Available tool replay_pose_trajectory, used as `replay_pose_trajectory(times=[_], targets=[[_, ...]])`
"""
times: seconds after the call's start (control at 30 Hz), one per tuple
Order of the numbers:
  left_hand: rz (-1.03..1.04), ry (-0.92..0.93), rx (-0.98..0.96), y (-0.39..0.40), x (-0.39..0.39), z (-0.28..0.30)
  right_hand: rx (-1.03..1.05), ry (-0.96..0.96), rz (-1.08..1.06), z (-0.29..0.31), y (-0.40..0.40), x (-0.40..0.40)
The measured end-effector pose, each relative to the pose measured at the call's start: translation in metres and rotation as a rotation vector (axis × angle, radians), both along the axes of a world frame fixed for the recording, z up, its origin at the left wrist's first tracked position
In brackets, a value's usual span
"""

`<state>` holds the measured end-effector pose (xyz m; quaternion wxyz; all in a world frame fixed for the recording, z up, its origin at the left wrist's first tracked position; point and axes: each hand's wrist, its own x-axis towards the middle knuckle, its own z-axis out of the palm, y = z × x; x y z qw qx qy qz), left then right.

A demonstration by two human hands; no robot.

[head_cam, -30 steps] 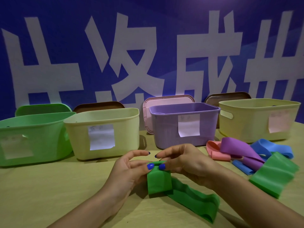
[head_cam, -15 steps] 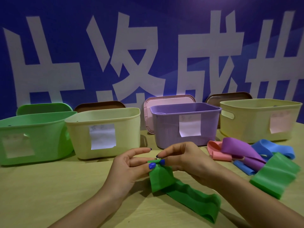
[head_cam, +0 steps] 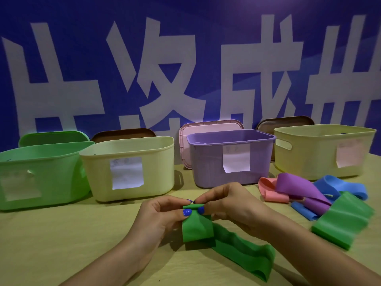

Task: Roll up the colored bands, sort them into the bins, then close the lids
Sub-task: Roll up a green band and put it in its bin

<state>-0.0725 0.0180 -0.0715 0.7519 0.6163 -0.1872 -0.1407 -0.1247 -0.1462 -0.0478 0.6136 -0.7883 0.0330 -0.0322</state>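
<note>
A dark green band (head_cam: 226,242) lies on the table in front of me. Its near end is lifted and folded over at the top. My left hand (head_cam: 156,219) and my right hand (head_cam: 228,201) pinch that rolled top edge between thumbs and fingertips, side by side. The rest of the band trails to the right along the table. To the right lie a second green band (head_cam: 346,219), a purple band (head_cam: 299,188), a pink band (head_cam: 270,188) and a blue band (head_cam: 338,185), loosely piled.
Behind stand open bins in a row: a green bin (head_cam: 31,162), a pale yellow bin (head_cam: 132,159), a purple bin (head_cam: 231,145) and another yellow bin (head_cam: 321,141). Each carries a paper label. Their lids lean against the blue wall behind them.
Both hands have turned the band's top edge over into a small roll, and the hanging flap below it has grown shorter. The other bands and bins have stayed put.
</note>
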Motion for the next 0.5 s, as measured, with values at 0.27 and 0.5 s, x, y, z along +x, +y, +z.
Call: replay_pose_trajectory(times=[0.27,0.5], targets=[[0.05,-0.04,0.053,0.0011,-0.002,0.003,-0.011,-0.011,0.002,0.0008,0.0015,-0.0016],[-0.075,0.092,0.028,0.0029,0.0005,0.0012,0.003,-0.008,-0.027,0.0023,0.0017,-0.0018]])
